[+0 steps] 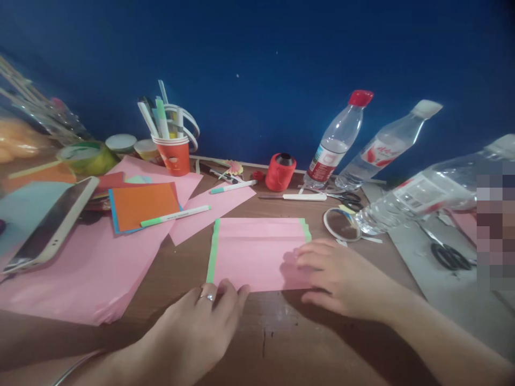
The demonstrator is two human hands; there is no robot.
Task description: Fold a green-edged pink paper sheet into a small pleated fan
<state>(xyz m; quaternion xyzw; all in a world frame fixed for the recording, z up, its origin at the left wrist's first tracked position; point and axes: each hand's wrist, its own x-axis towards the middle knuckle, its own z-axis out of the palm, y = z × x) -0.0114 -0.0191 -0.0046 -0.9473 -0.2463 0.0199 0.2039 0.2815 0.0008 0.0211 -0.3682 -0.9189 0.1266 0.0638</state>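
A red-capped bottle point(330, 150) stands beyond the right hand point(336, 279), a marker point(176, 215) lies beyond the left hand point(201, 328), pink paper point(257, 257) between both. The right hand spreads loosely over its edge; the left, fingers bent, touches its near side, pinching or not I cannot tell.

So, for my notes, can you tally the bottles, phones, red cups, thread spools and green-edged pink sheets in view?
Bottles: 3
Phone: 1
Red cup: 1
Thread spool: 1
Green-edged pink sheet: 1
Total: 7
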